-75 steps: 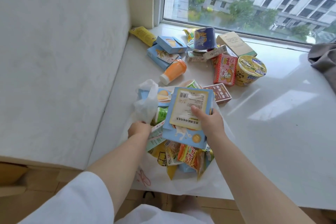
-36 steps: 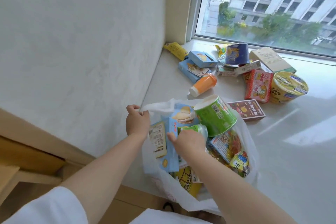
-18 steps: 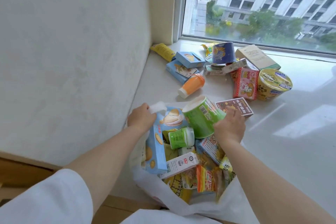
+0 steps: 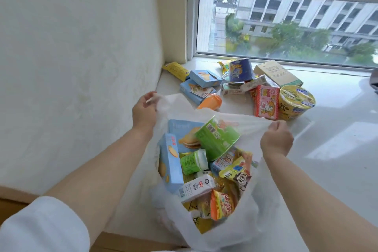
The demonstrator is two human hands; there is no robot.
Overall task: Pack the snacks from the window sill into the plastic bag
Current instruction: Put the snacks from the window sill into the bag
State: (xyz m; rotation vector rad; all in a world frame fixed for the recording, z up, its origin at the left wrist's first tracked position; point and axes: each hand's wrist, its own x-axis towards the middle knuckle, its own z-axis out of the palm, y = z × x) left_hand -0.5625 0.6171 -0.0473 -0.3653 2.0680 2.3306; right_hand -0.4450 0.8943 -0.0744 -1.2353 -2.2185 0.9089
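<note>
A white plastic bag (image 4: 263, 206) lies open at the near edge of the window sill (image 4: 335, 149). My left hand (image 4: 143, 111) grips its far-left handle and my right hand (image 4: 276, 141) grips its right rim, so the mouth is stretched wide. Inside lie a green cup (image 4: 217, 136), blue biscuit boxes (image 4: 170, 161), a small green bottle (image 4: 193, 162), a white carton (image 4: 195, 187) and several snack packets. Behind the bag on the sill sit an orange bottle (image 4: 210, 102), a pink box (image 4: 266, 101), a yellow noodle bowl (image 4: 296, 101) and more boxes.
A white wall (image 4: 81, 57) runs close along the left. The window (image 4: 286, 28) closes off the back. A beige box (image 4: 278, 72), a dark blue cup (image 4: 240, 70) and a yellow packet (image 4: 176, 70) lie near the glass. Bare sill spreads to the right.
My right hand pushed the blue box into the bag, let it go, then took hold of the bag's right rim. Both hands have pulled the bag's mouth wide.
</note>
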